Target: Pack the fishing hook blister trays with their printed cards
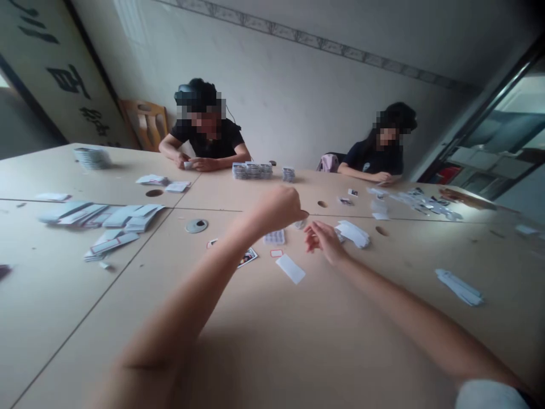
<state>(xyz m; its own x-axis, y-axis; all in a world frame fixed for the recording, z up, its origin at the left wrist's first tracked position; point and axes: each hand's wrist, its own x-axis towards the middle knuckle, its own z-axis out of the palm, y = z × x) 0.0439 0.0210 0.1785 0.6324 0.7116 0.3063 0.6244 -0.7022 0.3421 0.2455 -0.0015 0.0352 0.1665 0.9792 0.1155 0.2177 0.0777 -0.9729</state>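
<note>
My left hand [283, 207] is raised over the table, its fingers curled into a fist with the thumb toward the right. Whatever it may hold is hidden. Just to its right, my right hand [323, 241] has loosely bent fingers, somewhat apart, and nothing visible in them. A small clear round item [299, 224] lies between the two hands. Below my left hand are a pale sheet with rows of compartments or stickers [275, 237] and a small red-bordered label [276, 253]. Closer to me rest a white paper slip [291, 268] and a printed picture card [247, 258], partly behind my left forearm.
White slips [354, 234] are piled beyond my right hand, with another bundle [460, 287] at right. Many white envelopes [106, 216] spread at left. Stacked cards [252, 170] stand before one seated person [208, 142]; another person [377, 150] sits at right.
</note>
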